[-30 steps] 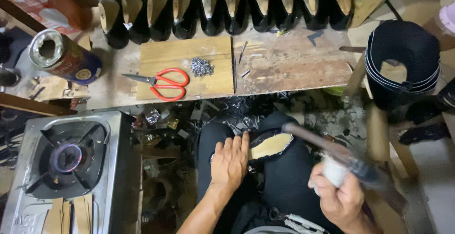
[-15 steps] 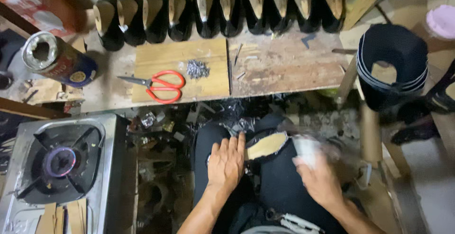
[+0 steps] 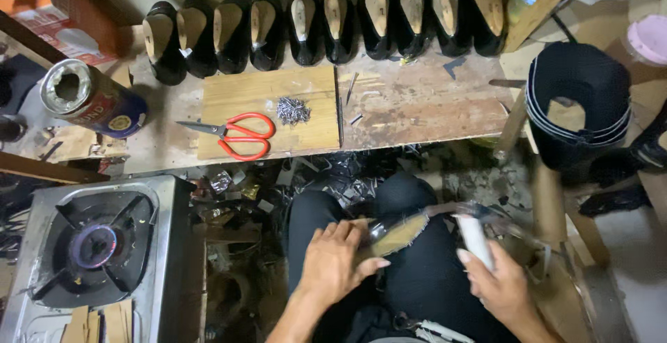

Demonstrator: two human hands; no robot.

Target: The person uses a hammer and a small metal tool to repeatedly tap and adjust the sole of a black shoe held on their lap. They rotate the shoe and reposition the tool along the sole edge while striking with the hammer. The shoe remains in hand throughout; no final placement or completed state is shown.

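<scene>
the left hand (image 3: 333, 259) lies flat and open over a black shoe (image 3: 396, 235) propped sole-up on the person's lap, fingers spread along its near edge, thumb toward the pale insole, pinning it against the dark trousers. the right hand (image 3: 497, 284) is closed round the pale handle of a tool (image 3: 479, 228), apparently a hammer or lasting pincers; its dark head is smeared by motion just over the toe end of the shoe, so its exact shape cannot be told.

to do this step well, the holding hand should probably keep the shoe steady against the thigh with its fingertips clear of where the tool lands, and blows should fall square on the folded edge of the upper, not on the insole, so the leather beds down without creasing.

beyond the knees the floor is littered with dark scraps. on the wooden bench (image 3: 424, 110) lies a lighter board (image 3: 243, 96) carrying red-handled scissors (image 3: 233, 134) and, just beside them, a small heap of tacks (image 3: 293, 110). a row of black shoes on lasts (image 3: 326, 23) stands along the back edge. a tin can (image 3: 90, 100) lies tilted at the left, a gas stove (image 3: 90, 246) sits lower left, and a stack of black uppers (image 3: 580, 107) stands at the right.
</scene>
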